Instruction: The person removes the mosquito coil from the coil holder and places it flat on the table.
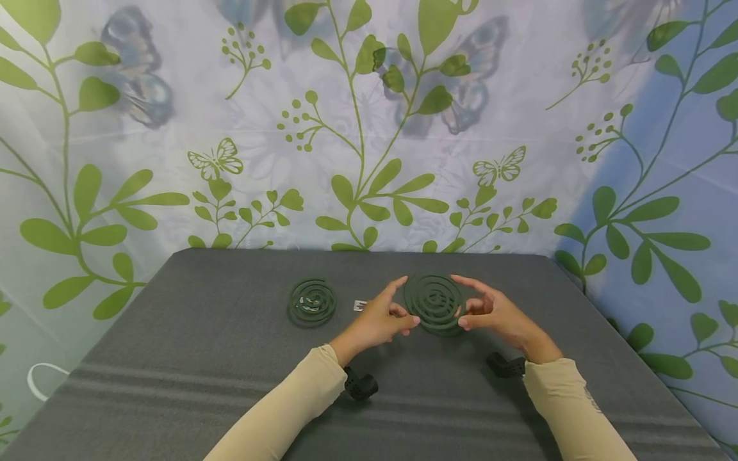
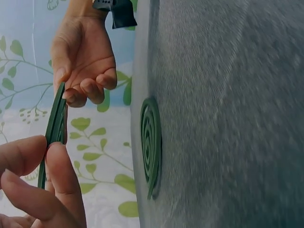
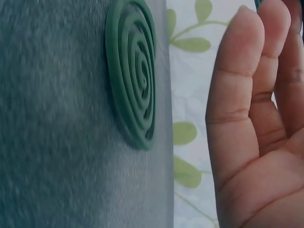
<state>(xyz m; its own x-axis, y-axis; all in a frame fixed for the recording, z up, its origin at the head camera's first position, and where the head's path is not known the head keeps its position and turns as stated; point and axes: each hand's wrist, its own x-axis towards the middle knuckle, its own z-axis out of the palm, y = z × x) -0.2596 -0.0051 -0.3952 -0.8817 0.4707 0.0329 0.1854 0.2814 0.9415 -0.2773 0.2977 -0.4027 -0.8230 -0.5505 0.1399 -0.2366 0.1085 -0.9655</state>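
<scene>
A green mosquito coil (image 1: 434,301) is held up between both hands, seen edge-on in the left wrist view. My left hand (image 1: 377,320) pinches its left side between thumb and fingers. On the opposite side, my right hand (image 1: 498,317) grips the edge with the thumb low and index finger high. Below the held coil lies another green coil (image 2: 156,137), flat on the grey table (image 1: 230,358); the held one hides most of it in the head view. Farther left rests a coil (image 1: 296,314) with small shiny metal pieces (image 1: 310,303) on it.
A small silvery metal piece (image 1: 360,305) lies on the table between the left coil and my left hand. Behind the table hangs a leaf-and-butterfly patterned cloth (image 1: 259,128). Black wrist mounts (image 1: 361,387) sit under both wrists. A white loop (image 1: 40,378) shows at the left edge.
</scene>
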